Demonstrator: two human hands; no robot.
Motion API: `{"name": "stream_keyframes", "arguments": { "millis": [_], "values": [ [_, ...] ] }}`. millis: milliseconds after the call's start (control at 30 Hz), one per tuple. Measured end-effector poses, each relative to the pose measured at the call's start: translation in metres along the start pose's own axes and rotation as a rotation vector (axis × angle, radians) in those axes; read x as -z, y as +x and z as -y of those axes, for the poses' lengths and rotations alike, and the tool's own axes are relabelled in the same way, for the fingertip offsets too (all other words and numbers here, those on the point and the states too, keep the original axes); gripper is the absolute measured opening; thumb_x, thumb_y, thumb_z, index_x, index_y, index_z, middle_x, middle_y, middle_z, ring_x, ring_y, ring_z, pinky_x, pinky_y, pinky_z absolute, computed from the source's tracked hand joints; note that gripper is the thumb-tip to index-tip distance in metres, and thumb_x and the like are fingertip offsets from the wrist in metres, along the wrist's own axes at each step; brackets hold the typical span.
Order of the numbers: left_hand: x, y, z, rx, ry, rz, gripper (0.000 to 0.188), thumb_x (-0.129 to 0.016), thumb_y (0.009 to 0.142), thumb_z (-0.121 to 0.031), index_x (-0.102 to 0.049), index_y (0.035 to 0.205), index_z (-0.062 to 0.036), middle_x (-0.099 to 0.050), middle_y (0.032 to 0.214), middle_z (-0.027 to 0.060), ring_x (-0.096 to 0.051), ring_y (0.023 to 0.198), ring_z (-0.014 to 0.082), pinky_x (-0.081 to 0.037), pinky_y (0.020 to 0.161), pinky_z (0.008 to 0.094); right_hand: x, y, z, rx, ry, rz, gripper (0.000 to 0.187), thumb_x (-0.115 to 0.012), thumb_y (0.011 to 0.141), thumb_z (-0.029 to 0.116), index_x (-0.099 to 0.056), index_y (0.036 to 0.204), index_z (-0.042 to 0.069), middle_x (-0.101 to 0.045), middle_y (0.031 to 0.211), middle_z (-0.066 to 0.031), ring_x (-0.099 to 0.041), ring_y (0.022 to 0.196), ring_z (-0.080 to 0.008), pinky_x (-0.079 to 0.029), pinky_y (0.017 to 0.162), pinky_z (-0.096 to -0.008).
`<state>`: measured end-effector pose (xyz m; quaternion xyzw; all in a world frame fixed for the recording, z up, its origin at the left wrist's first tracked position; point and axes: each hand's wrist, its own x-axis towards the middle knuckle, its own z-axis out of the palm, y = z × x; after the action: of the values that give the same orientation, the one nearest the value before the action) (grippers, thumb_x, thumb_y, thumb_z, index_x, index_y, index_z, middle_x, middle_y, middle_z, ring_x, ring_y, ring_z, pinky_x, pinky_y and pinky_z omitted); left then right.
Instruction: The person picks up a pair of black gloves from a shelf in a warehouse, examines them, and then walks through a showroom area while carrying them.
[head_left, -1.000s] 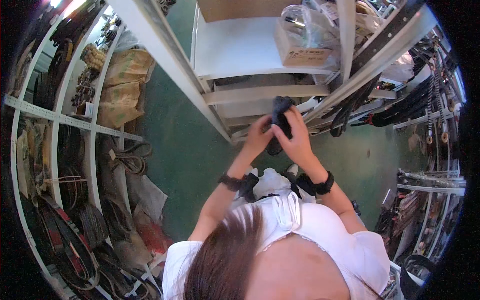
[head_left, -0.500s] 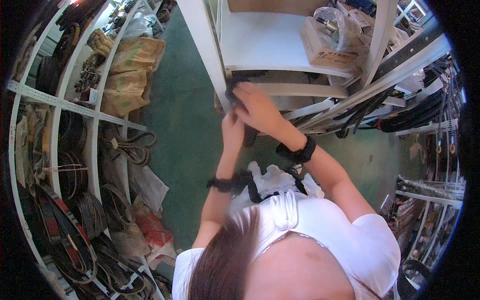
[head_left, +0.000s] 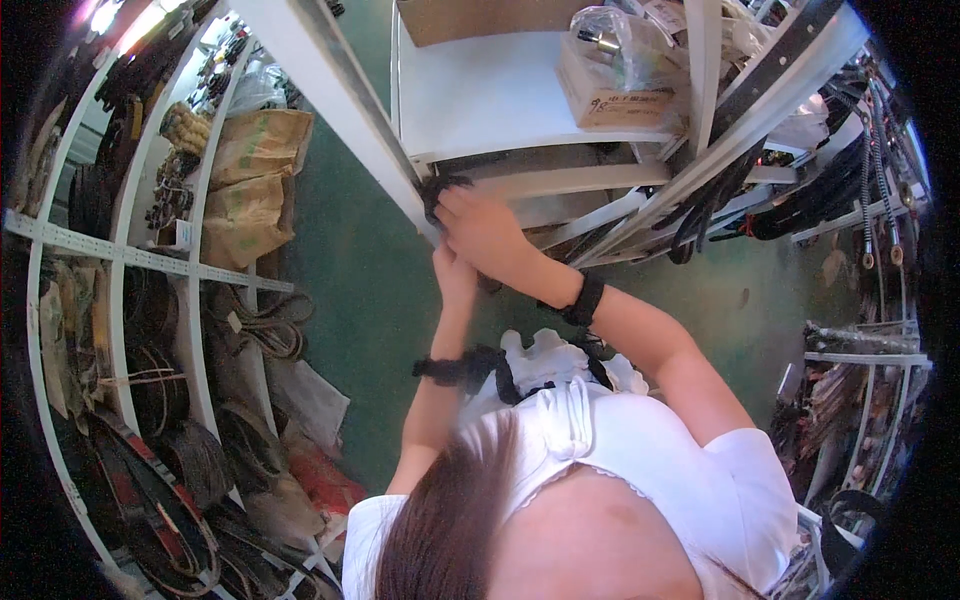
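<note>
Both hands meet at a white upright post (head_left: 375, 150) of the shelf rack ahead. My right hand (head_left: 484, 234) reaches across with its fingers bent over a dark, soft-looking black bundle (head_left: 436, 190) against the post. What kind of thing the bundle is does not show. Just below, my left hand (head_left: 456, 272) is closed, its fingers bunched and partly covered by the right hand. Anything inside that hand is hidden. A black band sits on each wrist.
Beside the post, a white shelf (head_left: 480, 90) bears a cardboard box (head_left: 615, 90) with a plastic-bagged metal part. Black hoses (head_left: 715, 205) hang on the right. The left rack (head_left: 120, 250) holds belts and brown paper sacks (head_left: 250, 220). Green floor (head_left: 350, 270) runs between.
The rack ahead has shifted left and a little down in view. Both hands have moved slightly left and down with the black bundle and post, and stay together.
</note>
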<state>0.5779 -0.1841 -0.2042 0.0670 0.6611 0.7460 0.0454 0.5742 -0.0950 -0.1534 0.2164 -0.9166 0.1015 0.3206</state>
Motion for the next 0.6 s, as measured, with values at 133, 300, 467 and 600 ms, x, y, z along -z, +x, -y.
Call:
{"name": "stream_keyframes", "arguments": {
  "millis": [133, 300, 467, 600],
  "values": [
    [-0.006, -0.001, 0.015, -0.012, 0.111, 0.063, 0.025, -0.053, 0.075, -0.016, -0.048, 0.095, -0.0014, -0.053, 0.091, 0.004, -0.049, 0.081, 0.011, -0.04, 0.069, 0.0247, 0.01, -0.004, 0.003, -0.095, 0.042, 0.033, 0.018, -0.05, 0.062, 0.01, -0.051, 0.078, 0.002, -0.048, 0.085, -0.0115, -0.048, 0.084, -0.0258, -0.042, 0.069, -0.0313],
    [-0.037, -0.002, 0.075, -0.044, -0.036, 0.069, 0.024, -0.048, 0.075, -0.014, -0.051, 0.095, -0.0014, -0.056, 0.09, 0.013, -0.053, 0.084, 0.0207, -0.039, 0.072, 0.032, 0.034, -0.021, -0.008, -0.41, 0.11, 0.182, 0.016, -0.048, 0.062, 0.008, -0.049, 0.077, 0.002, -0.048, 0.085, -0.0113, -0.048, 0.084, -0.0267, -0.041, 0.074, -0.0349],
    [-0.089, -0.011, 0.05, -0.403, 0.353, 0.267, 0.024, -0.046, 0.077, -0.016, -0.051, 0.093, 0.0002, -0.057, 0.087, 0.0135, -0.055, 0.076, 0.0213, -0.04, 0.065, 0.0311, 0.055, -0.055, -0.041, -0.532, -0.1, 0.221, 0.022, -0.047, 0.062, 0.007, -0.05, 0.083, 0.0, -0.049, 0.092, -0.0127, -0.047, 0.093, -0.0267, -0.036, 0.085, -0.0352],
    [-0.114, -0.007, 0.024, -0.263, 0.176, 0.46, 0.026, -0.044, 0.077, -0.016, -0.049, 0.09, 0.006, -0.057, 0.076, 0.0122, -0.051, 0.071, 0.0132, -0.04, 0.062, 0.0272, 0.073, -0.068, -0.056, -0.511, -0.315, 0.289, 0.03, -0.047, 0.064, 0.008, -0.05, 0.092, -0.003, -0.048, 0.098, -0.0148, -0.044, 0.097, -0.0267, -0.034, 0.088, -0.0345]
  ]
}}
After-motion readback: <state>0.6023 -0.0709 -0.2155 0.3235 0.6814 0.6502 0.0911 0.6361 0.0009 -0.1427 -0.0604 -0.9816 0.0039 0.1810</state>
